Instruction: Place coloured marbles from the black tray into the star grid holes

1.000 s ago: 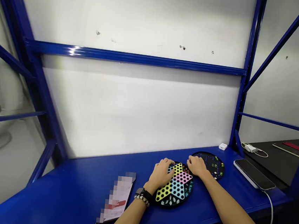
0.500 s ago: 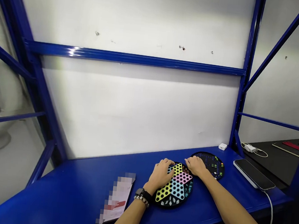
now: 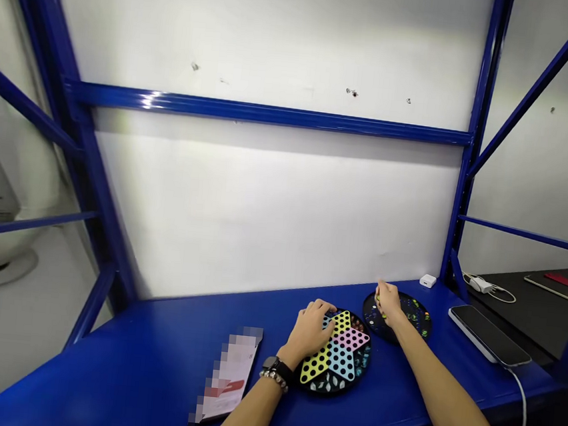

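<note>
A round black Chinese checkers board [image 3: 344, 358] with a yellow, pink and blue star lies on the blue shelf, glass marbles in its rim sections. My left hand [image 3: 311, 329] rests over its upper left part, thumb and fingers apart and curved. Beside it, my right hand [image 3: 388, 303] is closed over the left side of a second round black tray [image 3: 394, 321], which holds scattered marbles. Something yellow-green shows at the right fingers; whether it is held I cannot tell.
A phone [image 3: 491, 333] lies on a white block with a cable at the right. Another flat device [image 3: 224, 385], partly blurred out, is left of my left arm. A small white case [image 3: 427, 281] stands at the back. Blue frame posts [image 3: 458, 210] border the shelf.
My right hand has moved right, from between the two round boards onto the second tray, its fingers closing. The left hand stays on the star board. The view has shifted slightly.
</note>
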